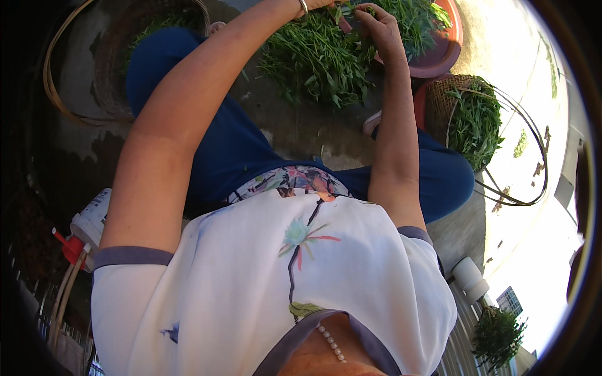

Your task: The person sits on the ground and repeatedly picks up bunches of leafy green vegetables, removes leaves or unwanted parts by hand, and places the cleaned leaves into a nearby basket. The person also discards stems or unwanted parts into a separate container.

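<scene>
At the top edge, partly cut off, is my left hand (320,3), with a bracelet at its wrist; its fingertips meet leafy greens, but their grip is hidden. Close to its right, my right hand (380,29) pinches a green sprig (369,10) between thumb and finger. Beneath both hands a large heap of leafy green stems (320,61) lies on the wet ground between my legs. More cut greens (409,28) fill part of a reddish plastic basin (454,51) just beyond my right hand.
A woven basket (439,96) of greens stands beside my right knee, its hoop handle sticking outward. Another hooped basket (110,80) is past my left knee. A white bucket (91,218) and a red-topped object (73,249) sit behind my left arm.
</scene>
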A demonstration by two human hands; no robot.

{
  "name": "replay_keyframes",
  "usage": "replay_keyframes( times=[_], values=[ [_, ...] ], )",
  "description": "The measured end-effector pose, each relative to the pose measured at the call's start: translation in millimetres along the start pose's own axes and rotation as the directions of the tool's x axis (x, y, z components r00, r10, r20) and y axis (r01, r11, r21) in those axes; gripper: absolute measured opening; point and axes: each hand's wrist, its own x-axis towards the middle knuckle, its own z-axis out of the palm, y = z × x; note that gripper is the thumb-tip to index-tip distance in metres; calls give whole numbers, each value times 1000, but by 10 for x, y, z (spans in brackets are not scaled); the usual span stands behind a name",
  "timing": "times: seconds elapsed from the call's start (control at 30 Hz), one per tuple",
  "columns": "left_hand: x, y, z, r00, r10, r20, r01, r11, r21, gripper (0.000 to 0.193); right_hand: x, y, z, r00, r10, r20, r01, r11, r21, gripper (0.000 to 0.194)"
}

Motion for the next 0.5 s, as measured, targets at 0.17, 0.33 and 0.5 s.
replay_keyframes(
  times=[0.17,0.33,0.5],
  values=[
    [-24,86,48,999,17,49,-19,999,45,19,-56,-566,173,997,49,-55,-40,987,158,11],
    [-15,91,70,993,119,19,-121,985,120,18,-38,-508,136,998,29,-53,-25,996,80,11],
    [-32,126,63,992,119,-51,-110,983,144,21,1,-514,234,991,80,-105,-53,971,234,9]
  ],
)
